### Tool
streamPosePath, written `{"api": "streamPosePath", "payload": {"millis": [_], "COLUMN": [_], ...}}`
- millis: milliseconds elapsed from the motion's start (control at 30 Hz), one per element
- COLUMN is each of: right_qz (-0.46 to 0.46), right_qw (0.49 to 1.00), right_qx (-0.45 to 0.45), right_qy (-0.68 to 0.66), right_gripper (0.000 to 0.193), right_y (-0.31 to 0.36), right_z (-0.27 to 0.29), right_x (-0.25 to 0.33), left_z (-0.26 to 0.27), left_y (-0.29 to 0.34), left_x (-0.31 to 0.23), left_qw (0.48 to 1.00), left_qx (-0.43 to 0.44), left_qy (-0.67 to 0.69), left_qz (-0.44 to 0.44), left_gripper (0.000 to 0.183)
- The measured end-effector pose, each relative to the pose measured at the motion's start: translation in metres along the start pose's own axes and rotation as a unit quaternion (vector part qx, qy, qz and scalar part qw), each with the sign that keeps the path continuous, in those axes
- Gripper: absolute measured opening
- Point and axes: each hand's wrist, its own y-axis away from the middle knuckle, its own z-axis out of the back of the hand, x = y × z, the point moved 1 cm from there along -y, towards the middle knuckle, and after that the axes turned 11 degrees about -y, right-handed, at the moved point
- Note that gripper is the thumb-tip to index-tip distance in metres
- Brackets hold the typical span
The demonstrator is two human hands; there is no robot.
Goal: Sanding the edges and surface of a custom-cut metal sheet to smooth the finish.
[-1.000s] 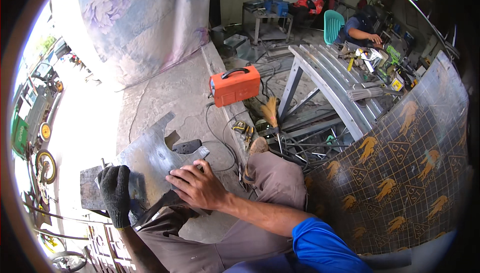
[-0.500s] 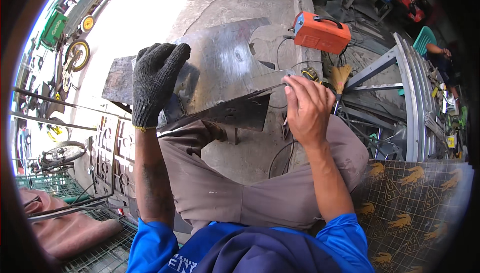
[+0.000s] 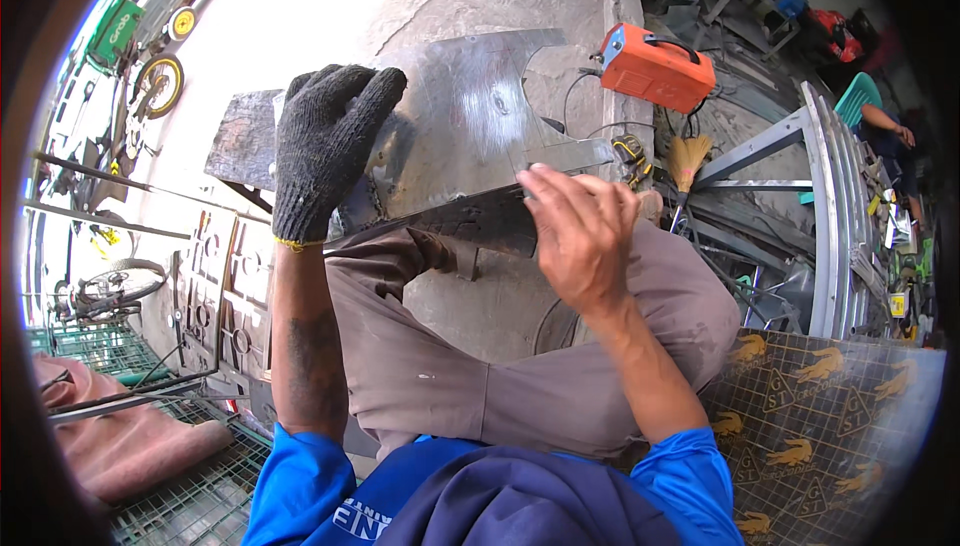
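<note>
A grey sheet-metal piece, with a curved cut-out on its right side, lies before my knees on a dark support. My left hand, in a dark knitted glove, is closed above the sheet's left part. Its curled fingers face away, so whatever they hold is hidden. Bare, my right hand is at the sheet's near edge, thumb and fingers pinched together. A small dark bit shows at its fingertips, too small to name. Right of that hand, the narrow end of the sheet sticks out.
An orange machine with a black handle stands beyond on the right, cables around it. Near it are a yellow-black tape measure and a straw brush. A metal frame leans at the right. A person's arm shows beyond.
My right hand has moved left and nearer along the sheet's edge, uncovering its narrow right end. The gloved left hand stays over the sheet's left part. The whole view has shifted slightly.
</note>
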Motion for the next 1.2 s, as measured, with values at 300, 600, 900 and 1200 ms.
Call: {"api": "streamPosePath", "payload": {"millis": [300, 600, 900, 1200], "right_qz": [0.005, -0.006, -0.001, 0.041], "right_qw": [1.0, 1.0, 1.0, 0.998], "right_qx": [0.011, 0.024, 0.019, 0.037], "right_qy": [0.003, 0.017, 0.0, -0.034], "right_gripper": [0.023, 0.024, 0.019, 0.026], "right_y": [-0.003, -0.005, -0.008, -0.002], "right_z": [0.007, 0.017, 0.018, 0.011], "right_x": [-0.008, -0.015, -0.011, -0.008], "left_z": [-0.003, -0.003, -0.002, -0.003], "left_y": [0.001, 0.005, 0.006, 0.01], "left_x": [0.002, -0.002, -0.001, 0.002], "left_qw": [0.998, 0.999, 0.998, 0.999], "left_qx": [-0.041, -0.046, -0.047, -0.042], "left_qy": [-0.02, -0.005, -0.028, 0.005], "left_qz": [-0.031, -0.025, -0.038, -0.016], "left_gripper": [0.034, 0.035, 0.034, 0.04]}}
